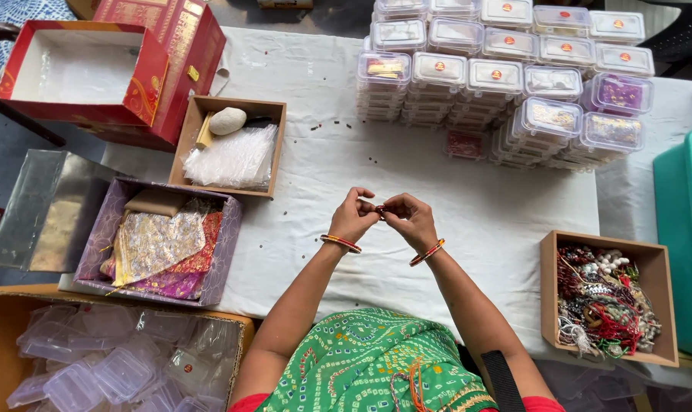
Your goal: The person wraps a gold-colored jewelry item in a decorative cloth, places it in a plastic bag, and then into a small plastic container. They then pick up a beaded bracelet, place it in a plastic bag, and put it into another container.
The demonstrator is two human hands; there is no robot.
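Your left hand point(352, 217) and right hand point(411, 220) meet above the middle of the white-covered bench point(506, 206), and the fingers of both are pinched shut on one small red piece point(380, 209) held between them. It looks like a bit of thread or a bead, but it is too small to name for sure. As far as it shows, its long axis runs left to right, from one hand's fingertips to the other's; which end leads cannot be told.

Judging by how things lie, you are somewhere in the middle — many clear lidded boxes point(506, 72) already stand stacked at the far side with contents inside, while the carton of empty clear boxes point(124, 358) at your near left is well stocked and the brown tray of beads and threads point(607, 299) at your right is heaped. Tiny beads lie scattered on the cloth around your hands — none touching them.
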